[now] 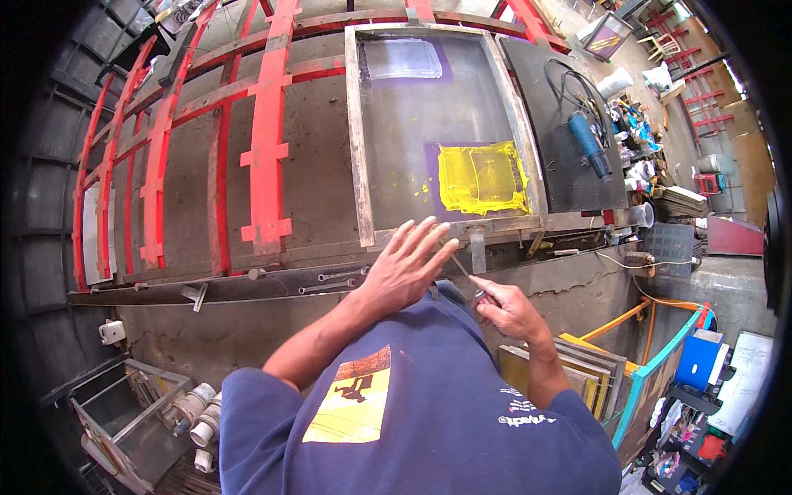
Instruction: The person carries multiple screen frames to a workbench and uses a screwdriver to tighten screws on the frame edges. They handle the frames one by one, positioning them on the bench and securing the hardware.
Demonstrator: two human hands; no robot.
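My left hand is spread, with its fingers stretched out just in front of the near edge of a screen-printing frame. It holds nothing that I can see. My right hand is closed around a thin tool with a narrow metal shaft, which points up and left toward the left fingertips; its grip is mostly hidden in the fist. The frame's mesh carries a thick yellow ink patch at its near right and a pale rectangle at its far left. A metal hinge-like strap hangs at the near edge.
Red metal bars rise left of the frame. Wrenches lie on the ledge left of my hands. A blue power tool with a black cable rests on the dark board at right. Stacked small frames stand at lower right.
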